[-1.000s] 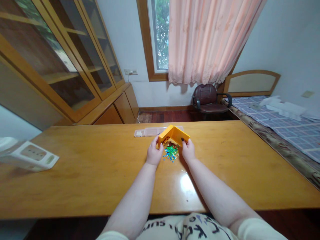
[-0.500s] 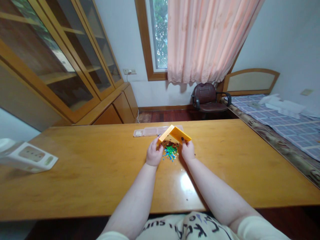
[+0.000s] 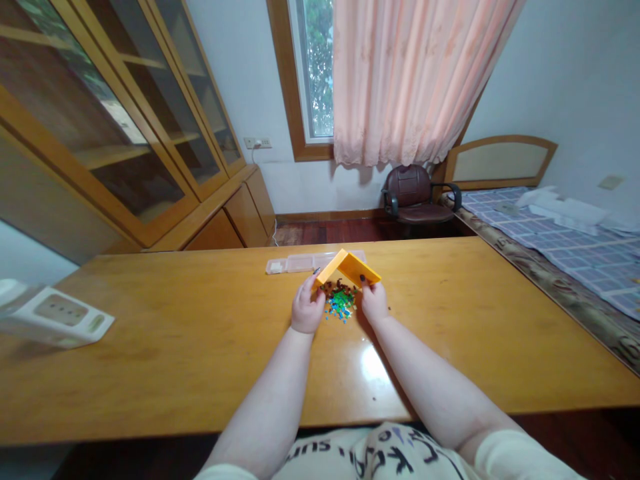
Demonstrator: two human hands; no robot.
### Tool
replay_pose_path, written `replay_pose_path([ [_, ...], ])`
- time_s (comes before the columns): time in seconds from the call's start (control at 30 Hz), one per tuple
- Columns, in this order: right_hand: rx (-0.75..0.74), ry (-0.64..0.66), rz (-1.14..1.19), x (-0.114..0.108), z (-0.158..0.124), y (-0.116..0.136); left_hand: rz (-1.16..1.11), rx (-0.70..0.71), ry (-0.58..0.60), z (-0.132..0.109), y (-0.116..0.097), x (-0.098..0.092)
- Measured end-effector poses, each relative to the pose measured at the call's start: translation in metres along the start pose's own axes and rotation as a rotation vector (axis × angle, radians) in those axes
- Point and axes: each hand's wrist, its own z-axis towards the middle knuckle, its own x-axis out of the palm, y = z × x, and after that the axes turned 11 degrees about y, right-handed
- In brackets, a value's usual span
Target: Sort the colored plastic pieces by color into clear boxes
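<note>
Between my hands, a yellow folding case (image 3: 356, 267) is tipped over in a tent shape, its ridge up and its two halves spread. My left hand (image 3: 307, 308) grips the left half by its edge. On the other side, my right hand (image 3: 374, 299) holds the right half, thumb on the inner face. Beneath the case lies a heap of tiny pieces (image 3: 341, 301) on the table, green in the middle, blue and white at the near side, dark brown at the far side. They are too small to name their kind.
A clear plastic compartment box (image 3: 300, 263) lies behind the case. At the left of the wooden table (image 3: 200, 347) a white and clear container (image 3: 70, 317) rests on its side. A stray dark bit (image 3: 374, 399) sits near the front edge. Beyond is an office chair (image 3: 415, 193).
More dark brown pieces show under the case, on the far side of the heap. Both hands keep their hold almost in place, and the view has shifted slightly.
</note>
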Motion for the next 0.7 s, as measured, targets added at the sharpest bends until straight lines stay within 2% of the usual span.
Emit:
replay_pose_path([
  [0.1, -0.019, 0.039, -0.011, 0.001, -0.002, 0.001, -0.102, -0.121, 0.045, 0.002, 0.003, 0.003],
  [0.23, -0.075, 0.240, -0.050, 0.000, -0.007, 0.007, -0.338, -0.275, 0.143, 0.007, 0.003, 0.009],
  [0.3, -0.101, 0.268, -0.126, -0.002, -0.009, 0.010, -0.439, -0.315, 0.222, 0.009, -0.002, 0.011],
  [0.4, -0.182, 0.295, -0.291, -0.004, -0.011, 0.017, -0.561, -0.312, 0.363, 0.009, -0.009, 0.014],
  [0.57, -0.365, 0.536, -0.504, 0.001, -0.017, 0.026, -0.778, -0.274, 0.500, -0.002, -0.016, 0.019],
  [0.63, -0.379, 0.527, -0.552, 0.004, -0.020, 0.026, -0.892, -0.258, 0.537, -0.006, -0.018, 0.019],
  [0.7, -0.367, 0.442, -0.595, 0.004, -0.021, 0.025, -0.949, -0.220, 0.576, -0.008, -0.019, 0.019],
])
